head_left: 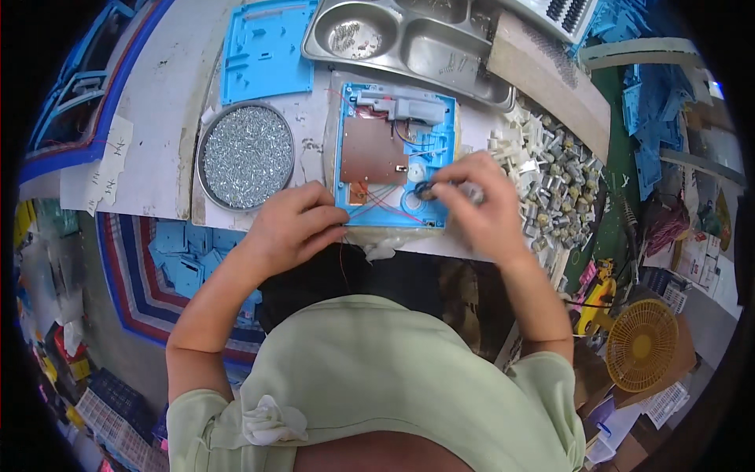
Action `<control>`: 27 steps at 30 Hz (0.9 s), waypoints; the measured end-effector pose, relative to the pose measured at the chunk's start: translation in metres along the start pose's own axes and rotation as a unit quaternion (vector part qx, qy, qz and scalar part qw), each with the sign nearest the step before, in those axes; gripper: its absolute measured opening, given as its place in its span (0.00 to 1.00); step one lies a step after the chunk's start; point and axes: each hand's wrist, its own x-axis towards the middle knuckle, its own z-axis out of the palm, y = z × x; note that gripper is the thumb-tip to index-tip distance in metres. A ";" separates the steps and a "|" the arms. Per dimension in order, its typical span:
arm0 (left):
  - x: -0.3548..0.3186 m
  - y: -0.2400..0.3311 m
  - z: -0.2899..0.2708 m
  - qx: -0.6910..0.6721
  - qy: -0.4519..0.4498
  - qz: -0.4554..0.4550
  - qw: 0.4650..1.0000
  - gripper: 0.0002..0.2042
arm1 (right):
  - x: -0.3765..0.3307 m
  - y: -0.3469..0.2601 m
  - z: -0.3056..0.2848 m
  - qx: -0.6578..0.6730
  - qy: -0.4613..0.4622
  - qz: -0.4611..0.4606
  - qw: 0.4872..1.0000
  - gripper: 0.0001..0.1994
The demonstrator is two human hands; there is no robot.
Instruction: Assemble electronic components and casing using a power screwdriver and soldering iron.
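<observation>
Here, nearest the person: left hand [292, 224], fingers curled together, resting on the lower left corner of the blue plastic housing [395, 153] and pressing it down, nothing visibly clamped in it. Right hand [478, 206] at the housing's lower right corner, fingertips pinched on a small dark part [423, 189] with thin wires attached. Red wires [384, 206] cross the housing's lower edge between the two hands. Inside the housing: brown circuit board [373, 149] at centre left, grey moulded piece [399, 106] along the top edge. Left of the housing: round tray of small silver screws [246, 156]. Right of the housing: heap of small motors and white parts [550, 177]. Beyond the housing: a second blue plastic panel [263, 49] to the upper left, steel compartment tray [405, 39] directly behind
</observation>
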 end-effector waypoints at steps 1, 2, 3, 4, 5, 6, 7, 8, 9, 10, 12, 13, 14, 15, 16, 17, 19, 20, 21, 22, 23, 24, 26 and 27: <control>0.000 0.000 0.000 0.001 -0.004 -0.003 1.000 0.14 | -0.004 0.001 0.006 -0.032 0.005 -0.034 0.999 0.08; 0.000 0.000 0.001 0.002 0.000 -0.010 1.000 0.14 | -0.006 0.002 0.011 -0.064 0.010 -0.069 0.996 0.08; -0.001 0.000 0.002 0.003 0.001 -0.010 1.000 0.14 | -0.007 0.002 0.015 -0.095 0.015 -0.106 0.990 0.08; -0.001 0.000 0.002 0.004 0.003 -0.011 1.000 0.14 | -0.005 0.002 0.017 -0.134 0.029 -0.149 0.979 0.09; -0.002 0.001 0.001 0.006 0.004 -0.012 1.000 0.14 | -0.004 0.003 0.019 -0.154 0.036 -0.167 0.973 0.09; -0.002 0.001 0.001 0.006 0.005 -0.012 1.000 0.14 | -0.003 0.003 0.019 -0.176 0.043 -0.185 0.966 0.09; -0.003 0.000 0.002 0.005 0.006 -0.011 1.000 0.14 | -0.002 0.003 0.019 -0.198 0.050 -0.204 0.957 0.09; -0.003 0.001 0.001 0.005 0.008 -0.011 1.000 0.14 | -0.001 0.004 0.019 -0.190 0.038 -0.203 0.960 0.09; -0.003 0.001 0.001 0.005 0.007 -0.011 1.000 0.14 | -0.001 0.006 0.018 -0.181 0.025 -0.201 0.962 0.10; -0.003 0.001 0.001 0.005 0.007 -0.011 1.000 0.14 | -0.001 0.008 0.018 -0.172 0.013 -0.199 0.965 0.10; -0.003 0.001 0.001 0.003 0.006 -0.011 1.000 0.14 | 0.002 0.010 0.017 -0.176 0.012 -0.211 0.961 0.11; -0.003 0.001 0.001 0.001 0.005 -0.010 1.000 0.14 | 0.002 0.009 0.016 -0.178 0.012 -0.216 0.960 0.11; -0.003 0.001 0.001 -0.001 0.004 -0.009 1.000 0.14 | 0.002 0.008 0.016 -0.188 0.006 -0.216 0.958 0.12; -0.001 0.001 0.002 0.001 0.004 -0.011 1.000 0.14 | 0.002 0.006 0.014 -0.201 0.001 -0.215 0.956 0.12; -0.001 0.001 0.001 0.003 0.003 -0.011 1.000 0.14 | 0.002 0.004 0.012 -0.214 -0.004 -0.213 0.953 0.12; -0.001 0.002 0.001 0.005 0.001 -0.011 1.000 0.14 | 0.001 0.000 0.014 -0.232 -0.014 -0.207 0.950 0.13; 0.000 0.004 0.001 0.009 0.006 -0.020 1.000 0.13 | 0.000 -0.010 0.017 -0.274 -0.033 -0.190 0.942 0.14; 0.001 0.005 0.002 0.010 0.007 -0.024 1.000 0.13 | -0.001 -0.011 0.017 -0.272 -0.041 -0.176 0.945 0.15; 0.001 0.005 0.002 0.013 0.007 -0.022 1.000 0.13 | -0.002 -0.011 0.012 -0.242 -0.032 -0.162 0.956 0.15; 0.002 0.005 0.002 0.015 0.006 -0.021 1.000 0.13 | -0.003 -0.010 0.006 -0.212 -0.024 -0.149 0.966 0.15; 0.003 0.006 0.003 0.017 0.006 -0.019 1.000 0.13 | -0.005 -0.009 -0.001 -0.182 -0.014 -0.135 0.974 0.15; 0.003 0.006 0.003 0.012 0.004 -0.023 1.000 0.13 | -0.011 -0.005 -0.015 -0.156 0.025 -0.106 0.982 0.13; 0.003 0.008 0.002 0.021 0.001 -0.025 0.999 0.14 | -0.030 0.000 -0.050 -0.274 0.039 -0.015 0.961 0.13; 0.002 0.010 0.000 0.024 -0.003 -0.030 0.999 0.14 | -0.041 0.003 -0.062 -0.341 0.028 0.020 0.939 0.12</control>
